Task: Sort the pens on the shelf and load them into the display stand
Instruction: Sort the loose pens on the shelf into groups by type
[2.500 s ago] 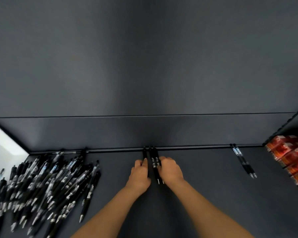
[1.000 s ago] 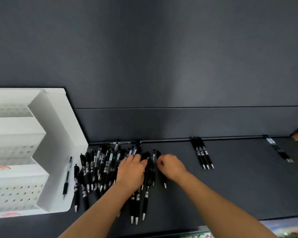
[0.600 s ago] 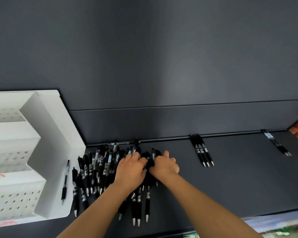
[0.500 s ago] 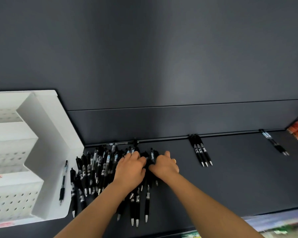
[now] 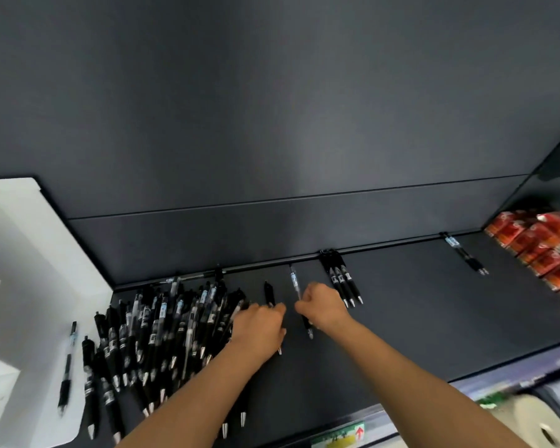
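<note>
A heap of black pens (image 5: 162,331) lies on the dark shelf (image 5: 401,318) at the left. My left hand (image 5: 259,328) rests at the heap's right edge, its fingers curled over a black pen (image 5: 269,294) whose top sticks out beyond them. My right hand (image 5: 320,307) grips a clear-barrelled pen (image 5: 294,281) just right of that, its tip showing below the fist. Three sorted black pens (image 5: 341,281) lie side by side against the back rail. The white display stand (image 5: 29,253) is at the far left, with one pen (image 5: 68,363) on its base.
Two more pens (image 5: 463,255) lie apart at the back right. Red packets (image 5: 543,250) fill the neighbouring section at the right edge. The shelf's front lip with a price label (image 5: 340,436) runs below, and a white roll (image 5: 537,425) sits beneath it.
Both hands moved left from the sorted trio to the heap, dug in, then drew right. Each now holds a pen clear of the heap's edge.
</note>
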A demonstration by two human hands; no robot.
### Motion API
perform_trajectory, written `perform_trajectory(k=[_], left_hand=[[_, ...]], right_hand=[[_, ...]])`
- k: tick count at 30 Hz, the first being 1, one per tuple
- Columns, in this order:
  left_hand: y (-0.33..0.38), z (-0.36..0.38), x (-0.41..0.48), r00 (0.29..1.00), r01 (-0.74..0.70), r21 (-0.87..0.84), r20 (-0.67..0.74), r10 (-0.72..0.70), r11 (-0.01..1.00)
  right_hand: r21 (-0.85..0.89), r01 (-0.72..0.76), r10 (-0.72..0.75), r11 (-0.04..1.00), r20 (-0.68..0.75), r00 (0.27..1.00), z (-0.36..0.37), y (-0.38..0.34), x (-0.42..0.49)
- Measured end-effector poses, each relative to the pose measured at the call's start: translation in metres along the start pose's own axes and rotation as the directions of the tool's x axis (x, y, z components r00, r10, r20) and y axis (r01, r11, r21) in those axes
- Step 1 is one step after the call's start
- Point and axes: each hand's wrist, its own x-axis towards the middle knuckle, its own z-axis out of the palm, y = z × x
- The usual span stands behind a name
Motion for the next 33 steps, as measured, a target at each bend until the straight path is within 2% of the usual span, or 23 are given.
perform_trajectory(k=[5,14,20,22,26,33], left_hand=[[0.015,-0.001,0.012,0.994,0.068,-0.045,0.094,-0.064,0.997],[0.067,-0.016,0.059,0.999,0.002,-0.213,0.035,0.005,0.977],[0.091,-0.009,0.094,0.995,0.09,-0.267,0.059,-0.077,0.959],[0.101,-0.009,0.102,0.993,0.115,-0.256,0.042,-0.107,0.96],[0.12,-0.017,0.112,0.983,0.162,-0.099,-0.067,-0.169,0.982],[0.18,-0.029,0.146,0.99,0.021,-0.034,-0.137,-0.026,0.999]], right_hand=[[0.017,0.023,-0.022,1.0,-0.037,0.999,-0.014,0.016,-0.001],[0.054,-0.029,0.036,0.998,-0.132,0.991,-0.068,0.066,0.017],[0.069,-0.024,0.031,0.997,-0.097,0.995,-0.099,0.101,0.044],[0.053,-0.009,0.013,0.999,-0.079,0.997,-0.11,0.111,0.056],[0.006,0.04,-0.039,0.999,-0.058,0.998,-0.128,0.128,0.079],[-0.096,0.044,-0.053,0.994,-0.084,0.995,-0.175,0.181,0.1]])
